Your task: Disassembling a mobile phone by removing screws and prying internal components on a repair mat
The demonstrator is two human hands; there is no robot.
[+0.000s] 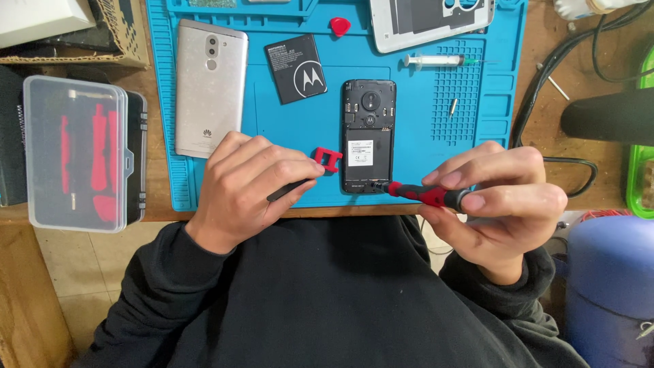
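Blue mat [415, 136]: R hand [501, 204] screwdriver [426, 195] at opened phone [368, 136]; L hand [255, 184] beside.

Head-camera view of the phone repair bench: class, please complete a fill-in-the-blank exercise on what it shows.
1. The right hand holds a red-and-black ____ against the opened black phone.
2. The loose battery lies on a ____ mat.
3. The silver phone lies to the ____ of the battery.

Missing words: screwdriver; blue; left
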